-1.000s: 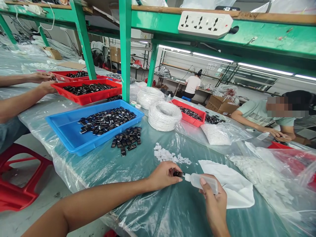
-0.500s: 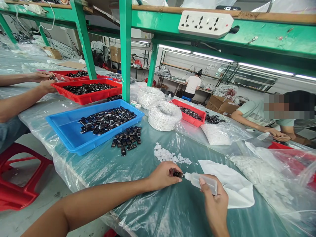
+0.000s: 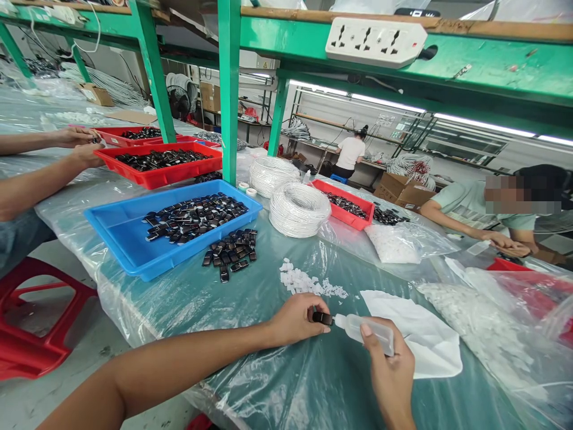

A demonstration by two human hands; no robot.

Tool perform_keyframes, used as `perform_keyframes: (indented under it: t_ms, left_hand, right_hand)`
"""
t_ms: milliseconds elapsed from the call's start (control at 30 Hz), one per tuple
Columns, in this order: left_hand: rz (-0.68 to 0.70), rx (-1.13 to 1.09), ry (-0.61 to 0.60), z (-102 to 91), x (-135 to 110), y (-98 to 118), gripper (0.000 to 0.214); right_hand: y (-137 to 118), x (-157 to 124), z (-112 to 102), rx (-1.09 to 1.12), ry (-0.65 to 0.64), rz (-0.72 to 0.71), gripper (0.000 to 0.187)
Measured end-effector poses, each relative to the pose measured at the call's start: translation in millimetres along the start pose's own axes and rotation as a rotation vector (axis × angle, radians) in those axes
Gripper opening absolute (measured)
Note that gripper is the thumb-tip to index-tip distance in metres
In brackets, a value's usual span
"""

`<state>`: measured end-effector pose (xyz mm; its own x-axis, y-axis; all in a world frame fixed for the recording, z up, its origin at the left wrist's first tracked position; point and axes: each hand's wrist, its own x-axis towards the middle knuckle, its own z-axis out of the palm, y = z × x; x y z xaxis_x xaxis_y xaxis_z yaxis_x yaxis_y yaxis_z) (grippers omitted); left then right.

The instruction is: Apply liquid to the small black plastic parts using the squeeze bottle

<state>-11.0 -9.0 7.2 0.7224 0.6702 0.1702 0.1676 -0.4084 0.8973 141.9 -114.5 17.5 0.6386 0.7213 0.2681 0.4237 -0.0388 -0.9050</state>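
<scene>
Fingers [image 3: 308,300] of the left hand [image 3: 293,321] are pinching a black piece [image 3: 322,318], which is sticking out toward the right above the worktop [image 3: 273,269]. The right hand [image 3: 391,367] is gripping a cloudy bottle [image 3: 353,326], whose nozzle is pointing at the piece's exposed end; whether the two are touching is hard to tell. Just beyond the left hand, a heap of white chips [image 3: 299,280] is lying near the knuckles, while a white sheet [image 3: 430,337] is spreading behind the bottle and right hand. Green surface is showing between the forearms, giving them room, and the worktop's plastic-covered edge is running diagonally under the left forearm [image 3: 179,367]. Farther left, a blue tray [image 3: 119,230] is standing near that edge, with loose black pieces [image 3: 228,255] lying along its right side. White wire coils [image 3: 299,210] are sitting past the tray's far right corner. A large plastic bag [image 3: 483,328] is taking up the worktop's right side.
</scene>
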Motion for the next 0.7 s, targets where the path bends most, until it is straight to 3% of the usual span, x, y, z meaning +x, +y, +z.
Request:
perform_keyframes:
  t_ms: [267, 533, 700]
  left_hand:
    - [0.056, 0.09, -0.062, -1.0, -3, 2, 0.02]
    - [0.07, -0.03, -0.113, 1.1, -2, -4, 0.029]
    - [0.126, 0.017, -0.136, -0.3, -1, -2, 0.026]
  right_hand:
    - [3, -2, -1, 0.008, -0.011, -0.026, 0.037]
    - [9, 0, -4, -0.037, -0.015, -0.077, 0.031]
    - [3, 1, -4, -0.022, 0.011, -0.06, 0.033]
